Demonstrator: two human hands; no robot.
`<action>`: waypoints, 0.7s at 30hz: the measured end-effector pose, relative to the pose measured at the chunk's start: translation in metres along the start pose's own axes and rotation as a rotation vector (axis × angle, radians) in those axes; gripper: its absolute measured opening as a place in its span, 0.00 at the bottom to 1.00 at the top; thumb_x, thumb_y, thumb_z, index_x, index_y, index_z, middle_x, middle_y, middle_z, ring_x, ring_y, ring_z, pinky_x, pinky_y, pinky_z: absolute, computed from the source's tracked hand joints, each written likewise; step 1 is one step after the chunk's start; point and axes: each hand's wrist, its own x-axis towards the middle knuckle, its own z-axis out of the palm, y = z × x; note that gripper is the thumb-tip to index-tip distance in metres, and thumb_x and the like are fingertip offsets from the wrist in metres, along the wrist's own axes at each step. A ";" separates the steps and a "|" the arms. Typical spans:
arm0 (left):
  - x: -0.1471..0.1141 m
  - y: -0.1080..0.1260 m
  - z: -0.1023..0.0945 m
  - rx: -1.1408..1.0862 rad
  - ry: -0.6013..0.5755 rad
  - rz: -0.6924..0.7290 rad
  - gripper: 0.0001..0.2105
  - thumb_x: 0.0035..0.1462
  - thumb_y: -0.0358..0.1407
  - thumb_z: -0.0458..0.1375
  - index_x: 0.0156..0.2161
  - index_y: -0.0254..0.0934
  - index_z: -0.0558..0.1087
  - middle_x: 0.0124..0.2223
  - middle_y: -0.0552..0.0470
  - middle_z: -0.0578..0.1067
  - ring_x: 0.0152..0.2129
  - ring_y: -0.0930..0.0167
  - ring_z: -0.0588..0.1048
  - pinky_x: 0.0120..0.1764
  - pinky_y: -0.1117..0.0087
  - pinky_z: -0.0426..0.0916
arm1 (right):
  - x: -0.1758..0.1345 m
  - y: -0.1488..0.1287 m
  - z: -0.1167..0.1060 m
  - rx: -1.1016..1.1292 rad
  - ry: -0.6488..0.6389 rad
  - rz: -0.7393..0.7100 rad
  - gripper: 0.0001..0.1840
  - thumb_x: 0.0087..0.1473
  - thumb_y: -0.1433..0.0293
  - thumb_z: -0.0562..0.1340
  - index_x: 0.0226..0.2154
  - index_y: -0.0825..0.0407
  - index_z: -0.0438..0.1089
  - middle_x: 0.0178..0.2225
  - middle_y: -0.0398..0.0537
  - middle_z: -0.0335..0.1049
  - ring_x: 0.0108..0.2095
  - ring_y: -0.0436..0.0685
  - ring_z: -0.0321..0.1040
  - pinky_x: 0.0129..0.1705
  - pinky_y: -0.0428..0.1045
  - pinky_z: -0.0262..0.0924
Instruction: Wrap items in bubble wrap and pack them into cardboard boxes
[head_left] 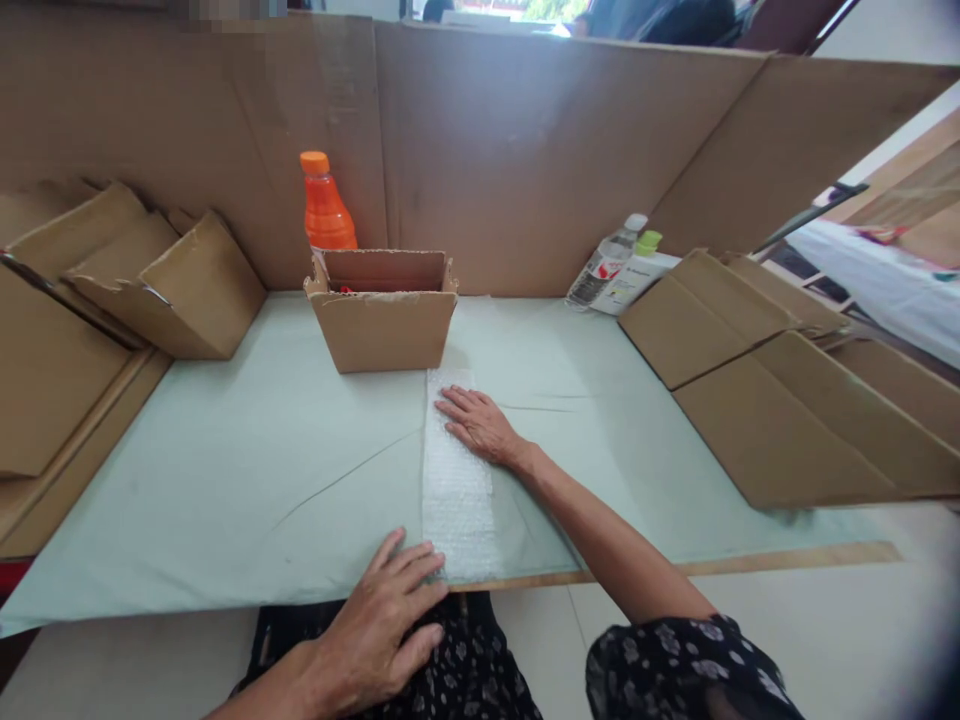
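Observation:
A long strip of bubble wrap (457,500) lies flat on the pale green cloth, running from the table's front edge toward a cardboard box. My right hand (480,422) rests palm down on the far part of the strip, its fingers stretched out. At the near edge, my left hand (390,610) is spread open, its fingertips beside or touching the strip's lower left corner. Neither hand grips anything.
Beyond the strip stands an open cardboard box (386,335), with an orange bottle (328,205) behind it. A clear bottle (604,265) leans at the back right. Cardboard boxes line the left (202,290) and right (780,410) sides. A tall cardboard wall (525,150) closes the back.

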 end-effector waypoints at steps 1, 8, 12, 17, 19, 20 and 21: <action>-0.004 -0.001 -0.004 0.010 0.015 -0.013 0.21 0.59 0.31 0.55 0.57 0.43 0.69 0.64 0.47 0.68 0.63 0.60 0.63 0.66 0.44 0.49 | -0.003 -0.002 -0.004 0.002 0.022 0.026 0.25 0.66 0.64 0.55 0.64 0.49 0.61 0.68 0.53 0.54 0.68 0.62 0.48 0.65 0.61 0.48; 0.019 -0.018 -0.003 0.094 0.050 0.061 0.22 0.54 0.27 0.56 0.55 0.40 0.69 0.61 0.44 0.71 0.62 0.57 0.63 0.64 0.44 0.53 | -0.100 -0.028 -0.047 0.023 0.038 -0.035 0.28 0.56 0.80 0.55 0.58 0.48 0.66 0.63 0.54 0.63 0.64 0.63 0.57 0.58 0.61 0.58; 0.026 -0.022 -0.006 0.030 0.046 0.097 0.19 0.54 0.28 0.56 0.52 0.39 0.70 0.57 0.45 0.74 0.58 0.58 0.67 0.62 0.46 0.58 | -0.150 -0.054 -0.033 0.042 -0.073 -0.134 0.28 0.54 0.80 0.58 0.56 0.48 0.68 0.64 0.57 0.61 0.65 0.67 0.54 0.56 0.64 0.59; 0.027 -0.029 -0.021 -0.072 0.051 0.080 0.35 0.44 0.23 0.53 0.61 0.39 0.63 0.63 0.43 0.67 0.62 0.60 0.63 0.63 0.50 0.58 | -0.149 -0.066 0.003 0.316 0.250 -0.047 0.14 0.63 0.77 0.55 0.44 0.49 0.73 0.52 0.53 0.74 0.58 0.61 0.66 0.53 0.60 0.64; 0.028 -0.032 -0.021 -0.086 0.064 0.072 0.41 0.40 0.21 0.51 0.65 0.39 0.58 0.67 0.43 0.63 0.65 0.60 0.58 0.64 0.49 0.55 | -0.144 -0.064 0.006 0.477 0.358 0.077 0.13 0.65 0.74 0.54 0.42 0.49 0.73 0.46 0.51 0.77 0.51 0.58 0.72 0.52 0.57 0.67; 0.029 -0.034 -0.019 -0.077 0.067 0.071 0.43 0.39 0.20 0.50 0.66 0.39 0.56 0.68 0.44 0.61 0.66 0.61 0.56 0.65 0.48 0.54 | -0.143 -0.062 0.006 0.545 0.378 0.134 0.12 0.65 0.73 0.54 0.42 0.48 0.73 0.44 0.50 0.78 0.49 0.57 0.73 0.51 0.56 0.68; 0.029 -0.035 -0.017 -0.059 0.067 0.067 0.44 0.39 0.20 0.50 0.66 0.40 0.56 0.68 0.44 0.61 0.67 0.61 0.55 0.65 0.48 0.53 | -0.143 -0.061 0.004 0.596 0.380 0.177 0.12 0.65 0.73 0.54 0.43 0.48 0.73 0.44 0.49 0.78 0.47 0.56 0.74 0.51 0.55 0.69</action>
